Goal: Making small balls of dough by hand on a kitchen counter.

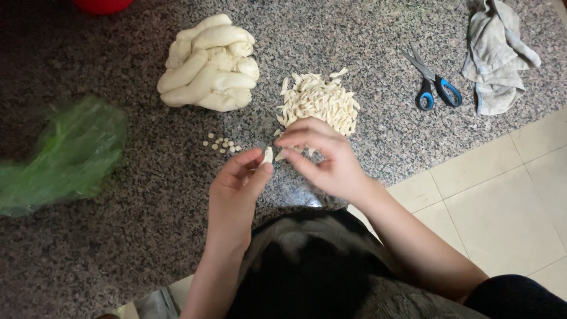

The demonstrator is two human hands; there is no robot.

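Between your two hands, left grip (260,168) pinches the small dough piece (268,155); right hand (322,156) fingertips close on it — roll lightly, evenly.

Looks like a home kitchen. Speckled granite counter (147,224) bearing a large mound of pale dough ropes (208,64) at the far side, a heap of small shaped dough pieces (319,99) beside it, blue-handled scissors (434,82) and a crumpled grey cloth (496,56) far right. Cream floor tiles (502,201) at near right.
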